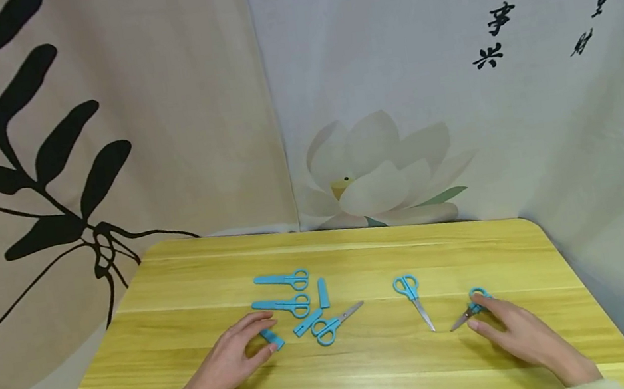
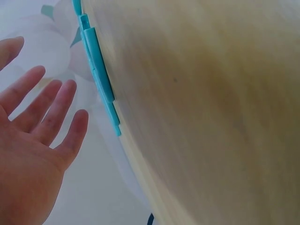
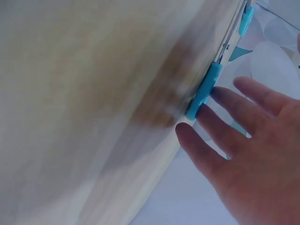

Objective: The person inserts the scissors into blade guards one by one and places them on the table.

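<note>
My left hand point(image 1: 233, 362), fingers spread, hovers around a loose blue scissors cover point(image 1: 273, 339) that lies on the table; in the left wrist view the fingers point(image 2: 56, 112) hold nothing. On the right, my right hand point(image 1: 517, 332) reaches over a bare-bladed pair of blue scissors point(image 1: 476, 306). Its fingertips point(image 3: 202, 110) are at the blue handle point(image 3: 206, 89), seemingly touching it, with the fingers extended. Another uncovered pair of scissors point(image 1: 414, 300) lies just left of that hand. A third uncovered pair point(image 1: 330, 330) rests near the middle, blades pointing right.
Two pairs of scissors in blue covers, an upper one point(image 1: 282, 281) and a lower one point(image 1: 283, 306), lie beyond my left hand. Beside them are a loose upright-lying cover point(image 1: 323, 293) and a slanted cover point(image 1: 308, 323). The wooden table point(image 1: 376, 380) ends at a printed curtain point(image 1: 201, 103).
</note>
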{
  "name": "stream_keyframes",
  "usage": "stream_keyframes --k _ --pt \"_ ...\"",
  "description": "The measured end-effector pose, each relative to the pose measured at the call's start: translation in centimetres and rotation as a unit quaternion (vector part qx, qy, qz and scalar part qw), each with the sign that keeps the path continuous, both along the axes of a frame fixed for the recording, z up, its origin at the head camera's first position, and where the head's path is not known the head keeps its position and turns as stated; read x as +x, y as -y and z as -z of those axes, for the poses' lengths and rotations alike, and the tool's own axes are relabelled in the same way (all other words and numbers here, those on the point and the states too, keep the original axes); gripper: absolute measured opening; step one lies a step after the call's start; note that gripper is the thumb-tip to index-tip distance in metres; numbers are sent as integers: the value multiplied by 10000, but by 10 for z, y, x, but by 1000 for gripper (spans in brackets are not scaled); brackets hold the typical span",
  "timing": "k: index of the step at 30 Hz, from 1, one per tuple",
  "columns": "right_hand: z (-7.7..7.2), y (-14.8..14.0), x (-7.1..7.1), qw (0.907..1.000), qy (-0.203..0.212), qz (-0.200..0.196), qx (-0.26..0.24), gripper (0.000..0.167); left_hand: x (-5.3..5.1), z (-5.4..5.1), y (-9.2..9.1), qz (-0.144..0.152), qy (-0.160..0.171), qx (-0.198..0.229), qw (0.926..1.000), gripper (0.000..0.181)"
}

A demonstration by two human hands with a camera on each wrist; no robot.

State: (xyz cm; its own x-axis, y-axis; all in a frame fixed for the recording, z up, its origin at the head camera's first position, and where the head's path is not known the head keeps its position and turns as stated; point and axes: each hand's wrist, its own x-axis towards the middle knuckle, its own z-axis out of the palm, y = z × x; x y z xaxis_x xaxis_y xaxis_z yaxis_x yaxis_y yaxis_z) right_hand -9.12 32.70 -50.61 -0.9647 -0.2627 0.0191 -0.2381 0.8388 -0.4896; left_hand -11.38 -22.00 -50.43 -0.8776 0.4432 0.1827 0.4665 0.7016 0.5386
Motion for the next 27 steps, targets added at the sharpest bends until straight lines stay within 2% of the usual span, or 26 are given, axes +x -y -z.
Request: stream_keyframes --k 8,14,17,23,27 --pt "-3 -7 4 9987 -429 157 208 64 1 -1 -1 9 -24 36 10000 45" --pt "-1 -15 -9 9988 -259 -35 -413 59 0 -2 -2 39 -48 20 10000 45" --pt "2 -19 -16 9982 -174 -154 -544 54 -1 -2 -2 55 -34 7 10000 46" --pt "8 -29 -27 9986 18 -247 -475 49 0 -2 0 -10 -85 -29 10000 44" --pt "11 -31 -32 9984 -171 -491 -233 43 0 -2 2 -15 -123 -68 9999 44"
